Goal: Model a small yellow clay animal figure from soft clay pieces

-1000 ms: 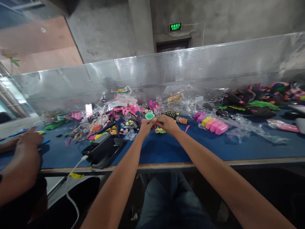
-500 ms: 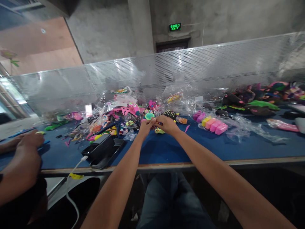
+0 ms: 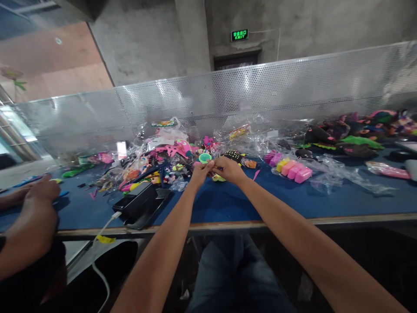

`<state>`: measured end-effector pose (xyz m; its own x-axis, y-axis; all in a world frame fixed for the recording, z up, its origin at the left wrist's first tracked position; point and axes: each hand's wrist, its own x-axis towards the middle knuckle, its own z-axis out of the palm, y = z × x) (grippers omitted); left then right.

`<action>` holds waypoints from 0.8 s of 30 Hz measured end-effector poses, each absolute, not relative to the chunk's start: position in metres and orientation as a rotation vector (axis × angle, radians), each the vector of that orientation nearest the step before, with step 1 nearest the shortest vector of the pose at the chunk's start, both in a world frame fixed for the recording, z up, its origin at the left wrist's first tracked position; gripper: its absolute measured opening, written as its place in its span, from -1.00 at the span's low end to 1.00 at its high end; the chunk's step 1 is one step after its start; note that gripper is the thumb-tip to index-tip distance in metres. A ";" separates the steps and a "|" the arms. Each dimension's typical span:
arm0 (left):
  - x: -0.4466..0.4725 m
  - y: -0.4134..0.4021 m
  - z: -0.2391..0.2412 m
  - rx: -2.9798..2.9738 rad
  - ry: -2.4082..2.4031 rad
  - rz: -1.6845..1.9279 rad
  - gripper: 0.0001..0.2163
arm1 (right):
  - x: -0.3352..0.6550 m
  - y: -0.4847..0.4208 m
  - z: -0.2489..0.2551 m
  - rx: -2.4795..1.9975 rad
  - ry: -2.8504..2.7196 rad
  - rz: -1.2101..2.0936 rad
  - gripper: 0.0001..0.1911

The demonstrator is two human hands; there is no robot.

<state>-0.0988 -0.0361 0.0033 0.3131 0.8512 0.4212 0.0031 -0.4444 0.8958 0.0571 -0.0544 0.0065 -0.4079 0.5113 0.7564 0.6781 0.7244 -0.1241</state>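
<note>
My left hand [image 3: 200, 173] and my right hand [image 3: 230, 169] meet over the blue tabletop [image 3: 224, 206], fingertips pinched together. Whatever lies between the fingers is small and mostly hidden; I cannot make out its kind. Just beyond the fingertips sits a round green and turquoise piece [image 3: 205, 157]. A yellow-green piece [image 3: 218, 178] shows under my hands, partly covered by them. Behind my right hand lies a black piece with pale dots [image 3: 232, 155], and an orange-brown lump [image 3: 250, 164] is to its right.
A colourful heap of clay-like figures and plastic wrap [image 3: 156, 163] spreads to the left. A black device on a stand [image 3: 138, 202] has a white cable [image 3: 99, 274]. Pink and yellow blocks [image 3: 295, 169] lie right. A perforated metal screen [image 3: 260, 87] stands behind. Another person's hand [image 3: 42, 191] works at left.
My hands stay pinched together in nearly the same spot, with only slight finger movement. The whole view has shifted a little.
</note>
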 end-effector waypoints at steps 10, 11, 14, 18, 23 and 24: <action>-0.099 -0.034 0.002 1.727 0.797 1.257 -0.54 | 0.057 -0.054 0.007 -0.932 -2.079 -0.265 -0.81; -0.099 -0.033 0.002 1.725 0.805 1.260 -0.53 | 0.057 -0.054 0.008 -0.933 -2.083 -0.258 -0.81; -0.099 -0.031 0.001 1.741 0.831 1.269 -0.51 | 0.057 -0.055 0.008 -0.929 -2.089 -0.248 -0.81; -0.099 -0.028 -0.001 1.770 0.782 1.266 -0.53 | 0.058 -0.053 0.008 -0.932 -2.107 -0.237 -0.80; -0.100 -0.027 -0.002 1.808 0.825 1.280 -0.52 | 0.058 -0.053 0.008 -0.928 -2.100 -0.236 -0.80; -0.100 -0.027 -0.002 1.800 0.817 1.280 -0.52 | 0.058 -0.053 0.008 -0.916 -2.108 -0.236 -0.78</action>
